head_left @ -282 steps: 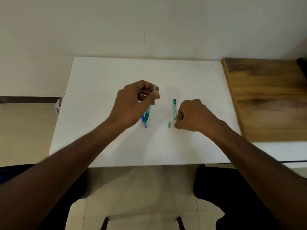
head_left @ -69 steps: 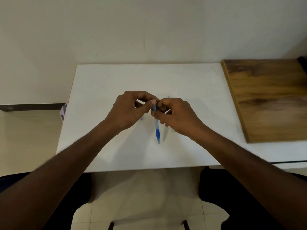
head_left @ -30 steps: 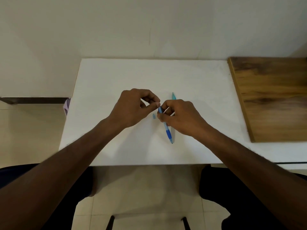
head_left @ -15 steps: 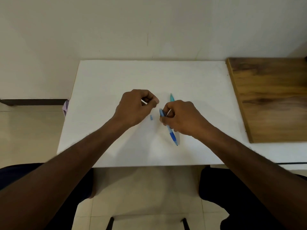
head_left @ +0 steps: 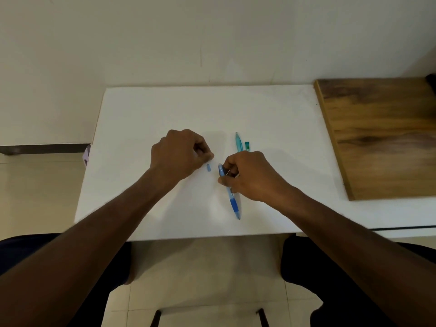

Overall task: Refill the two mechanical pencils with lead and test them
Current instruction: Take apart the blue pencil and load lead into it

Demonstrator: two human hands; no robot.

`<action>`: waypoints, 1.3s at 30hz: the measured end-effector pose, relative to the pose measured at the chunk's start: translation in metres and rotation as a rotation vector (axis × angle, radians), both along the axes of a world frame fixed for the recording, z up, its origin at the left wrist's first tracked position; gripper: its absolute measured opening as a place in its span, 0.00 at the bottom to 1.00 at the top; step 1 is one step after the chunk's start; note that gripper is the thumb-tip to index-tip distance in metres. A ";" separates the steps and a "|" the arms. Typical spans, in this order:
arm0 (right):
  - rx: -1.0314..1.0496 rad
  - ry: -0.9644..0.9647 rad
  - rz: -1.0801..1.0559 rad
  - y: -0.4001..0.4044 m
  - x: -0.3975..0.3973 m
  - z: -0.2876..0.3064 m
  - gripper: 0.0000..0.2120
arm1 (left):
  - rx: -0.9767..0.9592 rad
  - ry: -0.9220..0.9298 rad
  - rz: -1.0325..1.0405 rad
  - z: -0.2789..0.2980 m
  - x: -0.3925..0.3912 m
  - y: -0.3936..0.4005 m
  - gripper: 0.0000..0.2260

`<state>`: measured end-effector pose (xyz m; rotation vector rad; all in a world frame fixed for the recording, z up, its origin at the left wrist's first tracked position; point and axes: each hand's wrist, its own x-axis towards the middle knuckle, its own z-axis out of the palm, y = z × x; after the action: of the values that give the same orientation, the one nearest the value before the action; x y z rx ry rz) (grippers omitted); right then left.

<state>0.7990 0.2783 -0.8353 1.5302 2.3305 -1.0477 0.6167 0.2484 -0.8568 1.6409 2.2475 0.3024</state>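
My right hand (head_left: 250,175) grips the upper part of the blue mechanical pencil (head_left: 232,199), whose tip points toward me and rests near the white table (head_left: 141,114). A small blue cap (head_left: 208,167) lies on the table between my hands. My left hand (head_left: 181,154) hovers just left of it with thumb and forefinger pinched together; whether they hold anything is too small to see. The teal mechanical pencil (head_left: 238,141) lies behind my right hand, with the teal lead case (head_left: 247,145) beside it, partly hidden.
A wooden board (head_left: 382,135) lies on the table's right side. A wall stands right behind the table. My knees and a chair frame (head_left: 210,315) are below the front edge. A small purple object (head_left: 86,154) sticks out at the table's left edge.
My hands have drawn apart. The left hand moved left, away from the blue pencil's top. The right hand keeps the blue pencil, which has tilted lower.
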 end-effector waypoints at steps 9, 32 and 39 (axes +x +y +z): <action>0.033 0.054 -0.044 -0.003 0.000 -0.007 0.19 | 0.052 0.143 0.018 -0.001 -0.020 -0.009 0.25; 0.068 -0.017 -0.005 -0.002 -0.007 -0.016 0.23 | -0.203 -0.036 0.050 0.005 -0.021 -0.032 0.11; 0.160 0.202 -0.076 0.004 -0.003 -0.007 0.13 | 0.043 -0.334 0.005 0.029 -0.022 -0.036 0.04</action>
<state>0.7962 0.2822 -0.8422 1.6520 2.5662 -1.1047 0.5951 0.2126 -0.8280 1.4788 2.0056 0.5834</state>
